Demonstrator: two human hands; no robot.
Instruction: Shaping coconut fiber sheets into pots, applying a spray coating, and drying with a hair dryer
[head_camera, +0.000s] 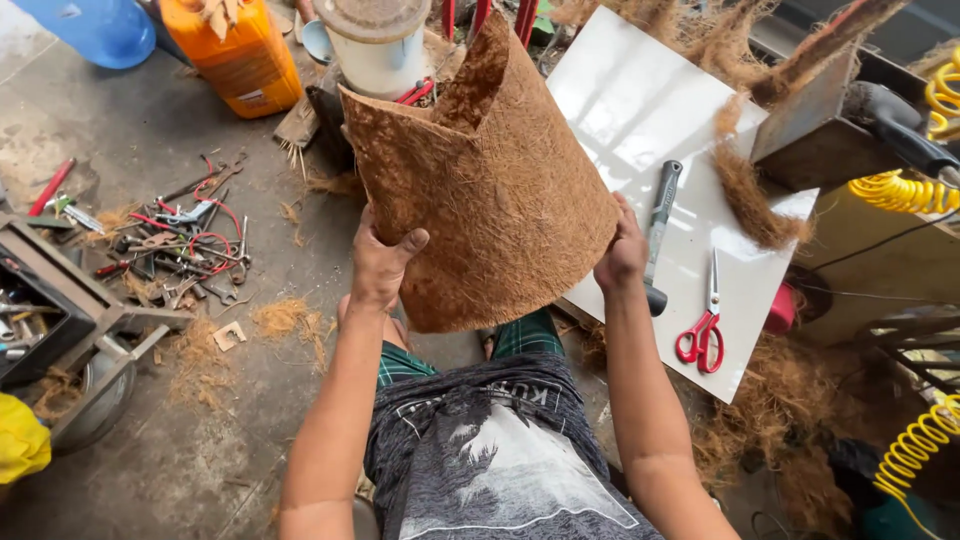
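Fingers (408, 243) of my left hand (378, 265) wrap the lower left edge of the coir sheet (490, 190), thumb laid on its outer face and the rest hidden behind it. My right hand (623, 255) grips the lower right edge with knuckles curled closed against the fibre; I cannot tell how its fingertips lie. I hold the sheet, a brown fibrous mat rolled into a tapered open cylinder, upright between both hands, above my knees, with its ragged top rim toward the white bucket (380, 45).

To the right, a white board (640, 100) lies on the floor; on it rest a black-handled hammer (658, 235) just beside my right hand, red-handled scissors (703, 325), and a tuft of loose fibre (750, 200). To the left, a scatter of pliers and hand tools (185, 250) lies on the concrete floor (140, 140). An orange canister (235, 55) stands at top left.
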